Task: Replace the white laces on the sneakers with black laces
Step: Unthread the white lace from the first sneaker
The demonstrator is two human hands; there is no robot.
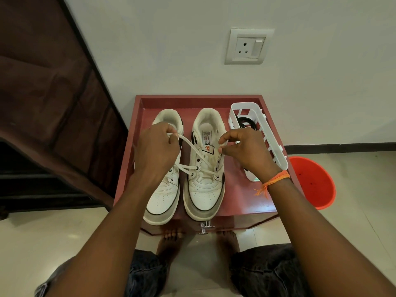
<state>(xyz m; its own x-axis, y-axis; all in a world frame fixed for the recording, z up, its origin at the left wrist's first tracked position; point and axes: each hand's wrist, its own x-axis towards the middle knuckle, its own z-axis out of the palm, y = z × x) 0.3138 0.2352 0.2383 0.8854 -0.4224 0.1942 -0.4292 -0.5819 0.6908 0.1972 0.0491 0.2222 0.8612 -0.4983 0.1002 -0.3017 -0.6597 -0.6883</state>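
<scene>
Sneakers (184, 168) are sitting side by side on the red tabletop (240, 189). Left hand (156, 151) and right hand (244, 151) are each pinching an end of the right sneaker's white lace (192, 146), which is looking soft, light and limp; gripping near its stiff tips probably works best. Black laces (246, 122) are waiting in the white basket (270, 144) just beside.
</scene>
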